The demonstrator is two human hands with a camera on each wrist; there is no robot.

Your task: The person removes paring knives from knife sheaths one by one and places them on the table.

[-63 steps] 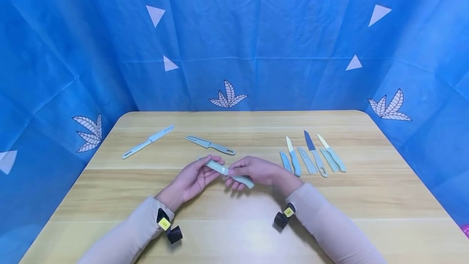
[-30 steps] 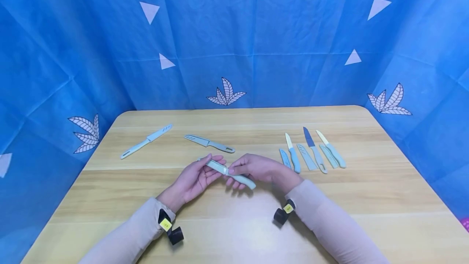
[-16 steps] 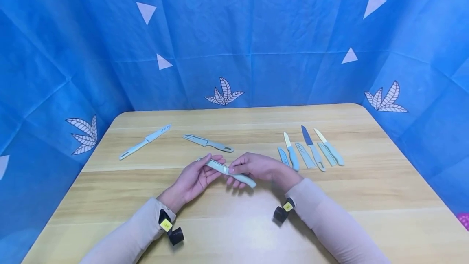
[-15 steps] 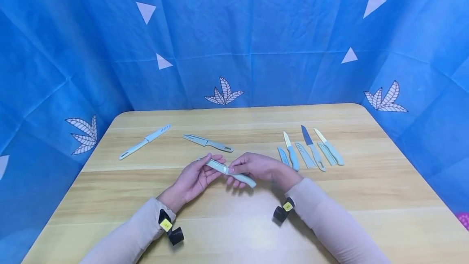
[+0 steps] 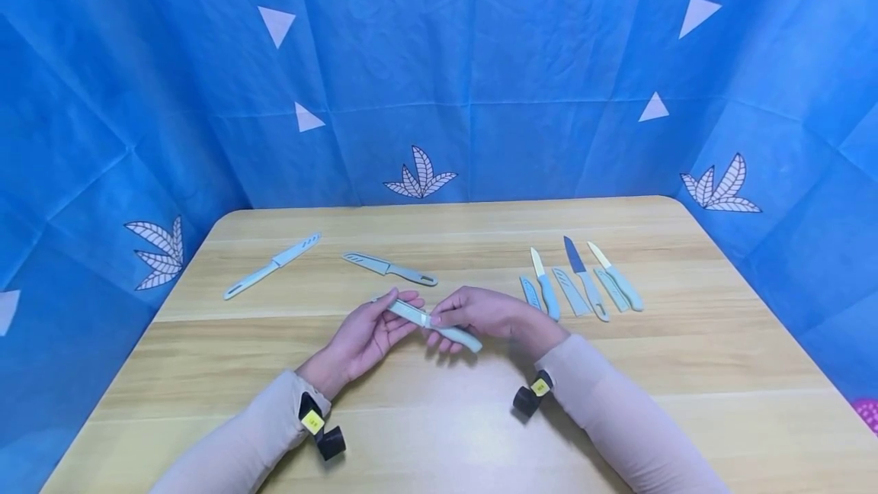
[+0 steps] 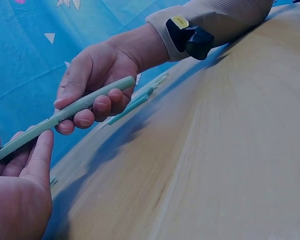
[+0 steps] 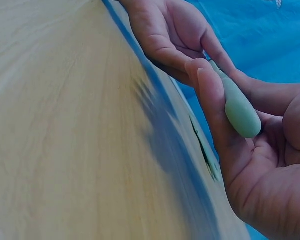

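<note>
Green knife [image 5: 463, 338], long axis aslant, sheath [image 5: 408, 313] far left, pinched by right grip [image 5: 472, 313] and, apparently, left grip [image 5: 365, 335].

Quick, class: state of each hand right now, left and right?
Left hand: holding the knife sheath, thumb over one end.
Right hand: closed, holding the knife handle.

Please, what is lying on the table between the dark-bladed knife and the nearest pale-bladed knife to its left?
A light blue-green sheath lies between the dark-bladed knife and the pale-bladed knife; the head view shows this.
</note>
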